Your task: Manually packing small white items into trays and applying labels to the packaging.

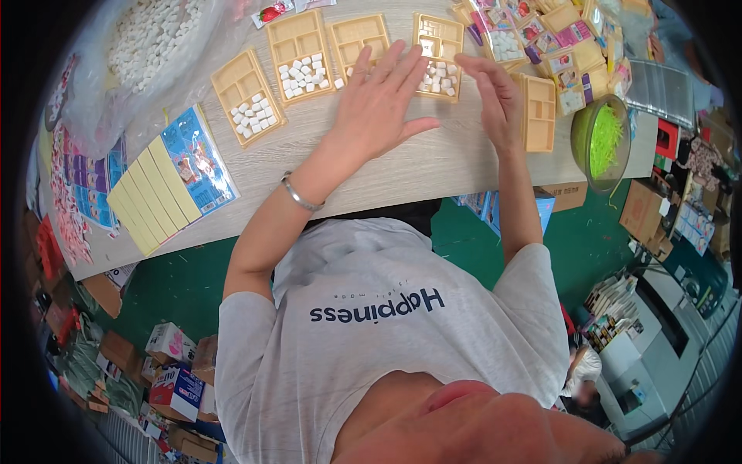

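- Hovering flat over the surface, the left hand is spreading its grip fully open, fingers splayed, holding nothing; its fingertips are reaching onto the beige tray that holds small white cubes.
- Standing on edge just right of that tray, the right hand is also keeping its grip open and straight, with nothing clasped; whether its fingers are touching the tray rim is not something I can tell.
- Sitting between the two open grips, the tray is lying close to both, so a careless sweep by either palm is, in my judgement, likely to be nudging it and scattering cubes out of their compartment.
- Lying just left of the left grip, a second tray and a filled tray are risking a knock from the wrist or thumb.
- Resting just beyond the right grip, an empty tray and the green bowl of shredded strips are sitting near the surface edge; an outward elbow swing could be pushing them off.
- Wearing a metal bracelet, the left wrist could be snagging on loose packaging.
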Demonstrator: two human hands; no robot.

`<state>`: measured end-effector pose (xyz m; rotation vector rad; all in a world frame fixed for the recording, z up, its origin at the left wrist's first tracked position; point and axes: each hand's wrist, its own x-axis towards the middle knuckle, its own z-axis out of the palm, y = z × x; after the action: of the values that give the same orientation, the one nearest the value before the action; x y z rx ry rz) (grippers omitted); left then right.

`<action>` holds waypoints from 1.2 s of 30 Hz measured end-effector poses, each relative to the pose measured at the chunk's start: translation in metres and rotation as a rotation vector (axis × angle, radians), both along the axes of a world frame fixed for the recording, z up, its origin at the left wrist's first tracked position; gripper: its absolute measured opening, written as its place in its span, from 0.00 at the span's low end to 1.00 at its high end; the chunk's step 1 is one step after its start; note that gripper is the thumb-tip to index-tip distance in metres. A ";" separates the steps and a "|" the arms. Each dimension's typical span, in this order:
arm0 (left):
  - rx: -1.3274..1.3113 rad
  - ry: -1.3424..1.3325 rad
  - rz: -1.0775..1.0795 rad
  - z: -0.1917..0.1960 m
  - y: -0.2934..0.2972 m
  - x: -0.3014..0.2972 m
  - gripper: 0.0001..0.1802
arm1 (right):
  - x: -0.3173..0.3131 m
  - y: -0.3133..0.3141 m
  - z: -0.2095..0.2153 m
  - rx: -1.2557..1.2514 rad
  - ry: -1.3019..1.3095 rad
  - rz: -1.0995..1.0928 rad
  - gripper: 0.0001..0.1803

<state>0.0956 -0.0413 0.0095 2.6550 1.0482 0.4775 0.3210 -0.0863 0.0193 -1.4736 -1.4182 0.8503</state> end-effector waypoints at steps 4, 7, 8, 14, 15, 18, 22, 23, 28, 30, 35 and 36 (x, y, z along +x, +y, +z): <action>0.034 0.090 -0.044 -0.009 -0.002 0.017 0.50 | 0.004 0.000 0.003 0.251 -0.620 0.062 0.10; 0.002 0.079 -0.088 -0.004 -0.004 0.021 0.51 | -0.002 -0.002 -0.012 0.226 -0.656 0.027 0.10; -0.003 0.056 -0.117 -0.003 -0.004 0.023 0.51 | -0.001 -0.002 -0.014 0.224 -0.656 0.024 0.10; -0.006 -0.131 0.029 0.028 0.028 -0.017 0.50 | -0.003 -0.002 -0.013 0.313 -0.351 -0.261 0.10; 0.044 -0.218 0.111 0.043 0.049 -0.038 0.42 | 0.000 -0.006 -0.010 0.245 -0.342 -0.280 0.10; 0.544 -0.294 0.382 0.063 0.122 -0.131 0.13 | -0.001 -0.010 -0.006 0.179 -0.518 -0.129 0.09; 0.237 -0.260 0.909 0.070 0.186 -0.253 0.11 | -0.014 0.001 -0.006 0.254 -0.605 -0.059 0.08; 0.232 -0.176 0.862 0.062 0.206 -0.279 0.12 | -0.015 0.002 -0.003 0.283 -0.566 -0.136 0.09; 0.282 0.032 0.590 0.012 0.270 -0.312 0.12 | -0.058 0.061 0.033 0.318 -0.390 -0.080 0.08; 0.185 -0.103 0.499 0.009 0.268 -0.304 0.12 | -0.096 0.105 0.046 0.425 -0.392 0.117 0.07; 0.190 0.135 0.717 -0.011 0.282 -0.310 0.11 | -0.255 0.244 0.036 0.626 -0.430 0.507 0.10; 0.079 0.174 0.766 -0.010 0.283 -0.306 0.14 | -0.285 0.267 0.028 0.620 -0.534 0.497 0.10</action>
<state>-0.2106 0.2412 -0.0002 2.2957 2.1396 0.4246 0.0358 0.1805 0.0473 -0.8994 -2.2535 0.2286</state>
